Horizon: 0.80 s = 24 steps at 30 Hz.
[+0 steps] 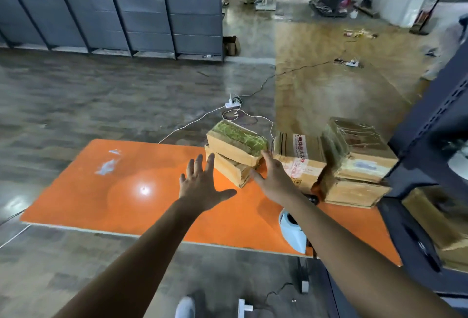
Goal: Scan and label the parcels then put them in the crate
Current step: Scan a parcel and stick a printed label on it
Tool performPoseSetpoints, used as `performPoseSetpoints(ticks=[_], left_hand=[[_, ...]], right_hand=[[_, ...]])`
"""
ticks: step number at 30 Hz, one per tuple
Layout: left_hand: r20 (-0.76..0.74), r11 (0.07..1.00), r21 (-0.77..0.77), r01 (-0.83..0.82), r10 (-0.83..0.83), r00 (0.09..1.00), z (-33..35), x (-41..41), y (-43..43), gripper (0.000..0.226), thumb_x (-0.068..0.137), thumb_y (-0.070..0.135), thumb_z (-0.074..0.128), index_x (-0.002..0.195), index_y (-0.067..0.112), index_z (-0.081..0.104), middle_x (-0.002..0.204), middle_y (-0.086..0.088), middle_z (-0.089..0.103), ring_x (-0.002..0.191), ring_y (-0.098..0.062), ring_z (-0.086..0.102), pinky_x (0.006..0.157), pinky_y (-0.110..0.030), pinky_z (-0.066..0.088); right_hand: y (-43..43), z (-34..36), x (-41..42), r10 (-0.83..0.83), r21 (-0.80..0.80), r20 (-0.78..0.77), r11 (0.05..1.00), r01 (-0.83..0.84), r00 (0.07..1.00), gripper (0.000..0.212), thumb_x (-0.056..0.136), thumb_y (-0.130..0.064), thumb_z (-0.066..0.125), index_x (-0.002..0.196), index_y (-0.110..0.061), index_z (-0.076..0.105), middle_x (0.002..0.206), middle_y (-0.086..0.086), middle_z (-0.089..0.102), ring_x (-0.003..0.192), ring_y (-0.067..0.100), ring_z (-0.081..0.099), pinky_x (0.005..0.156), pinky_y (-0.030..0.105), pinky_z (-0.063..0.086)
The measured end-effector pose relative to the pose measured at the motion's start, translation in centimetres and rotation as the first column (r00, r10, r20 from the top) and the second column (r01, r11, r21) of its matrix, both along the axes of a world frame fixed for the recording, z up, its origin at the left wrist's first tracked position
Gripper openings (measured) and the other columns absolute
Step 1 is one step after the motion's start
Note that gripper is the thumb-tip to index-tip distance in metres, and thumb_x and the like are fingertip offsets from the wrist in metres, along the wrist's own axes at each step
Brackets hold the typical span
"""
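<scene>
Orange table (101,198) below, I stretch both arms out, left hand (202,186) flat with fingers spread beside two stacked boxes (235,150), right hand (274,178) straight-fingered at their other side.

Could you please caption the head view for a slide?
Left hand and right hand reach, open, for stacked parcels on the orange table.

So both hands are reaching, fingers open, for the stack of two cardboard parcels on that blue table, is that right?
Not quite: the table is orange, not blue, as the head view shows. The rest holds: the left hand and the right hand both reach, fingers open, for the stack of two cardboard parcels on it.
</scene>
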<state>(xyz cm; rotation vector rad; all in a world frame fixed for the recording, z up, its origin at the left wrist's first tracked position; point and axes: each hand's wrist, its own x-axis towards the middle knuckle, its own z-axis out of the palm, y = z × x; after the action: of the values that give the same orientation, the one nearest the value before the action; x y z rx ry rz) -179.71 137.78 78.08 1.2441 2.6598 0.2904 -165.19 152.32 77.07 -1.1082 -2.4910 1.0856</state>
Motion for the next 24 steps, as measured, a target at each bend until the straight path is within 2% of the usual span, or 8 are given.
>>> performPoseSetpoints(ticks=[4,9,12,15,18,21,22,24], left_hand=[[0.016,0.999,0.009,0.048,-0.048,0.999,-0.9,-5.5,4.2,0.118,0.072,0.077,0.061,0.155,0.026,-0.006,0.163,-0.005,-0.003,0.15,-0.028,-0.002,0.118,-0.051,0.019],[0.111,0.991,0.042,0.124,-0.128,0.986,-1.8,-12.5,9.4,0.113,0.072,0.072,0.064,0.154,0.025,0.004,0.162,-0.007,0.001,0.149,-0.029,0.002,0.115,-0.052,0.022],[0.209,0.986,0.058,0.154,-0.163,0.964,-2.8,-16.2,12.3,0.11,0.073,0.068,0.068,0.154,0.023,0.008,0.161,-0.008,0.004,0.148,-0.03,0.003,0.115,-0.052,0.023],[0.32,0.983,0.096,0.158,-0.181,0.93,-4.4,-18.6,14.5,0.106,0.073,0.064,0.071,0.153,0.023,0.015,0.155,-0.009,0.017,0.143,-0.034,0.015,0.112,-0.051,0.028],[0.525,0.978,0.185,0.091,-0.177,0.832,-5.5,-20.0,16.3,0.086,0.076,0.054,0.074,0.144,0.024,0.029,0.13,-0.004,0.046,0.119,-0.031,0.048,0.092,-0.041,0.046],[0.632,0.966,0.258,-0.008,-0.162,0.758,-6.0,-20.1,16.8,0.047,0.078,0.045,0.075,0.111,0.034,0.043,0.094,0.018,0.05,0.085,-0.01,0.053,0.069,-0.026,0.042],[0.638,0.96,0.28,-0.029,-0.163,0.753,-6.0,-20.0,16.7,0.042,0.078,0.044,0.076,0.102,0.037,0.042,0.092,0.018,0.05,0.082,-0.005,0.052,0.065,-0.023,0.041],[0.671,0.956,0.287,-0.052,-0.162,0.723,-6.0,-19.8,16.3,0.044,0.076,0.045,0.076,0.109,0.035,0.049,0.103,0.008,0.056,0.09,-0.009,0.057,0.068,-0.024,0.045]], right_hand=[[2.7,-1.1,-4.3,-0.102,-0.038,-0.001,0.994,0.102,0.995,0.071,0.097,-0.053,0.046,0.155,-0.031,0.012,0.159,0.006,0.022,0.139,0.028,0.038,0.104,0.04,0.038],[5.0,-2.2,-9.1,-0.275,-0.05,0.072,0.959,0.279,0.959,0.07,0.098,-0.052,0.046,0.155,-0.028,0.013,0.158,0.011,0.025,0.137,0.033,0.038,0.106,0.046,0.036],[6.0,-3.3,-11.0,-0.348,-0.07,0.13,0.931,0.359,0.928,0.07,0.099,-0.051,0.045,0.155,-0.026,0.012,0.153,0.016,0.031,0.133,0.036,0.042,0.104,0.046,0.038],[6.4,-4.1,-12.0,-0.429,-0.134,0.168,0.882,0.452,0.887,0.072,0.1,-0.047,0.045,0.157,-0.024,0.007,0.151,0.017,0.037,0.123,0.033,0.052,0.092,0.034,0.042],[6.6,-4.7,-12.8,-0.496,-0.128,0.159,0.847,0.516,0.853,0.069,0.102,-0.041,0.045,0.156,-0.018,0.009,0.138,0.015,0.052,0.109,0.028,0.06,0.08,0.03,0.044],[6.6,-4.6,-13.3,-0.563,-0.061,0.169,0.813,0.579,0.809,0.066,0.102,-0.041,0.043,0.155,-0.016,0.013,0.14,0.014,0.051,0.118,0.03,0.057,0.082,0.032,0.042],[6.6,-4.5,-13.5,-0.583,-0.057,0.169,0.799,0.598,0.795,0.065,0.102,-0.042,0.043,0.155,-0.016,0.014,0.142,0.014,0.048,0.122,0.031,0.054,0.084,0.033,0.041],[6.2,-4.1,-13.9,-0.614,-0.057,0.171,0.775,0.63,0.771,0.066,0.101,-0.046,0.042,0.155,-0.02,0.014,0.15,0.015,0.038,0.127,0.034,0.048,0.091,0.039,0.043]])
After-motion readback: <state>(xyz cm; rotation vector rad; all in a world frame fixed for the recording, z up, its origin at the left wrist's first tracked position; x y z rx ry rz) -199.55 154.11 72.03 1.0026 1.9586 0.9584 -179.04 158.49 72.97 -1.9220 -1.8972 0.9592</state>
